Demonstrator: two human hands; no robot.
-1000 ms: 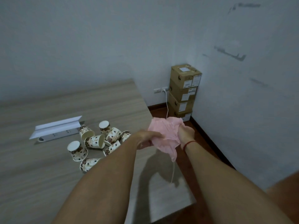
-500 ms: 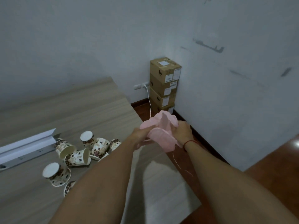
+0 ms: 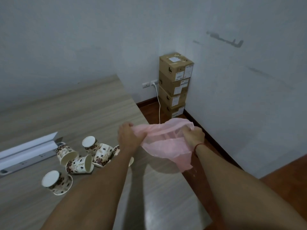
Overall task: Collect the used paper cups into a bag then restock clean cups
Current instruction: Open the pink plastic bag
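Over table [image 3: 93,105], fingers [image 3: 127,126] of left hand [image 3: 128,138] and right hand [image 3: 193,136] pinch bag [image 3: 167,146], seemingly empty.

A thin pink bag [image 3: 167,144] is stretched open at right. Left of it, patterned paper cups [image 3: 102,154] lie jumbled on the table [image 3: 83,113], tipped or upside down.

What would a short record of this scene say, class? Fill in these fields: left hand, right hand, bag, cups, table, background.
left hand: grips one edge of the pink bag
right hand: grips the opposite edge
bag: crumpled, stretched between both hands, no cups visible inside
paper cups: patterned, scattered on the table, some upside down, some on their sides
table: wood-grain, also holds a long white strip
background: stacked cardboard boxes in the corner
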